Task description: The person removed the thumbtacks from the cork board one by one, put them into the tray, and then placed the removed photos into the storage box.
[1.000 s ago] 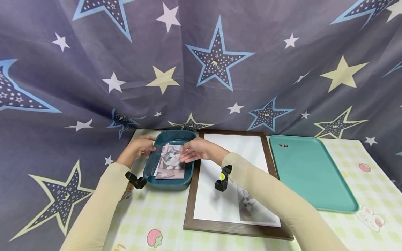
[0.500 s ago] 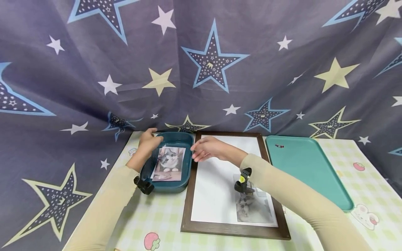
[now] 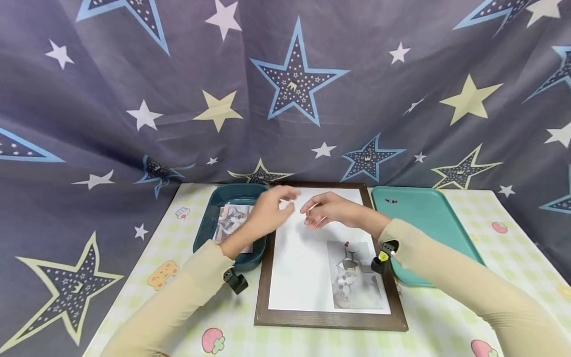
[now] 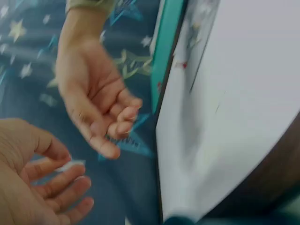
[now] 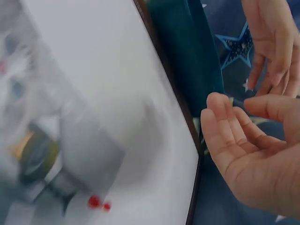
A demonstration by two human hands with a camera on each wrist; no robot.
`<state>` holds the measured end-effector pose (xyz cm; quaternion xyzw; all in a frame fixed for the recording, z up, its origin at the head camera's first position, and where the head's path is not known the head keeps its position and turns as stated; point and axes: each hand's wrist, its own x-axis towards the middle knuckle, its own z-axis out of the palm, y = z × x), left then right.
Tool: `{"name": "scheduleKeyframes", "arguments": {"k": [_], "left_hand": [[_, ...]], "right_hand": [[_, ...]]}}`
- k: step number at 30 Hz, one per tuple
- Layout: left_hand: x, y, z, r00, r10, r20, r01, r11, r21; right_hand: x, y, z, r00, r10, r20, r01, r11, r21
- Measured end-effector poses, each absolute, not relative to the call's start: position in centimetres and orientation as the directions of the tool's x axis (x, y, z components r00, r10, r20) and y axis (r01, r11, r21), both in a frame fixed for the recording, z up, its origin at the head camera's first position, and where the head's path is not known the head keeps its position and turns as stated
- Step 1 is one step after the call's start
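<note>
Above the upper part of the brown-framed white board [image 3: 301, 277], my left hand [image 3: 269, 210] and right hand [image 3: 336, 210] face each other, a small gap apart. Both have loosely bent fingers; I see nothing held in either, though the left hand is slightly blurred. A greyish cat photo [image 3: 357, 285] lies at the board's lower right, with a red push pin [image 3: 346, 243] at its top edge. Left of the board stands a dark teal bin [image 3: 201, 233]. Inside it lies another cat photo [image 3: 232, 218], partly hidden by my left forearm.
A green tray [image 3: 430, 223] lies right of the board, with small red push pins [image 3: 391, 201] near its far left corner. A checked cloth [image 3: 241, 332] covers the table. Behind it hangs a star-patterned curtain [image 3: 178, 74].
My left hand has left the bin's rim and moved right over the board. The right hand has come away from the bin to the right. The cat photo stays in the bin.
</note>
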<state>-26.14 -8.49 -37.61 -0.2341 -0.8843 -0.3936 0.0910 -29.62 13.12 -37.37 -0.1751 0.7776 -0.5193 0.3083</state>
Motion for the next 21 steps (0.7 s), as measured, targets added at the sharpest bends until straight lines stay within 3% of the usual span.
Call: {"name": "scheduleKeyframes", "arguments": {"k": [8,14,21], "left_hand": [[-23.7,-4.9,-39.3,-0.723,0.659,0.207,0.663,0.579,0.474],[-22.4,-3.4,-41.3,-0.628,0.771,0.104,0.745,0.557,0.367],[-21.3,-2.5,-43.0,-0.513,0.858,0.017,0.85,0.505,0.148]], "right_hand": [[-29.7,16.9,-38.6,-0.769,-0.57,-0.29,-0.025,0.479,-0.877],[-29.2,19.3,-39.8,-0.756,-0.572,-0.317,-0.055,0.539,-0.841],[-28.9,20.8,-40.4,-0.751,-0.569,-0.336,-0.046,0.552,-0.833]]}}
